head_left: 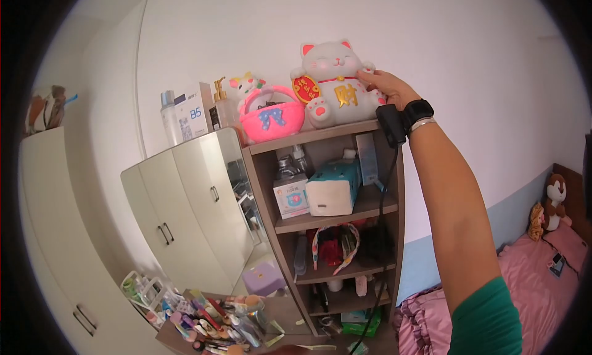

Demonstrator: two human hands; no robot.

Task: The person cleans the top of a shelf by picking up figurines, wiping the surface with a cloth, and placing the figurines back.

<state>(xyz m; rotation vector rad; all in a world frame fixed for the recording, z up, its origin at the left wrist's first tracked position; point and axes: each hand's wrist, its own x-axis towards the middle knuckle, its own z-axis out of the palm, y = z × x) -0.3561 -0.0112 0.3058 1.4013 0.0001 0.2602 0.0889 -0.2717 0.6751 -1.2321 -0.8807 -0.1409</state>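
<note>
A white lucky cat figurine (pixel 338 71) with pink ears and a gold character on its belly sits on top of the brown shelf unit. My right hand (pixel 391 90) grips its side at the raised paw, with some fingers hidden behind it. Close by on the left stands a pink basket (pixel 274 122) with a blue bow. A smaller cat figurine (pixel 248 84) is partly hidden behind that basket. My left hand is out of view.
Below, the shelf unit (pixel 327 222) holds a tissue pack (pixel 333 195), a small box (pixel 291 198) and a headband (pixel 316 250). A black cable (pixel 383 213) hangs from my wrist across the shelves. Left are a mirror (pixel 185 201), bottles and cosmetics (pixel 216 321); right, a pink bed (pixel 530 281).
</note>
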